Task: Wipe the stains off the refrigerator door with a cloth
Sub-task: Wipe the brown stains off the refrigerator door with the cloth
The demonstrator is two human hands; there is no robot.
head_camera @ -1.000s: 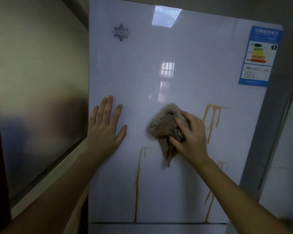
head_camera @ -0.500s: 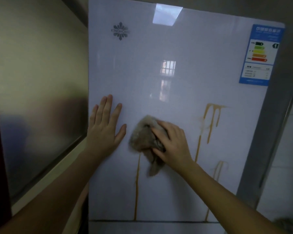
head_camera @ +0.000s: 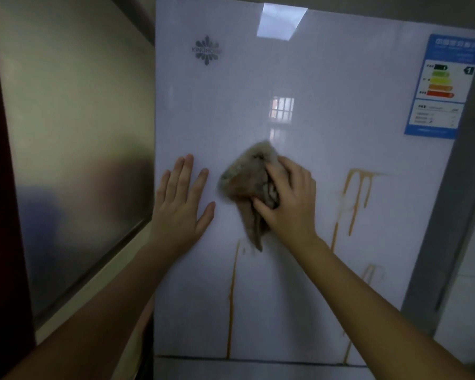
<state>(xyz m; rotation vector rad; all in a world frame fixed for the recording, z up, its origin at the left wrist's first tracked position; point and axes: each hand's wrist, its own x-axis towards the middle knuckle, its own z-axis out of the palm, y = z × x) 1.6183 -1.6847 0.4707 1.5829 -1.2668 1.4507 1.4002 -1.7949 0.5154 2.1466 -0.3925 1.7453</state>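
We are wiping the big white fridge door.

The refrigerator door (head_camera: 327, 133) stands in front of us, with orange stains (head_camera: 354, 198) dripping on its right side and one long drip (head_camera: 232, 303) lower down. We think the wiping is only partly done, so next we must rub over those drips. Our left hand (head_camera: 180, 204) lies flat and loose on the door, holding nothing. Our right hand (head_camera: 288, 204) squeezes the brown cloth (head_camera: 247, 179) against the door's middle.
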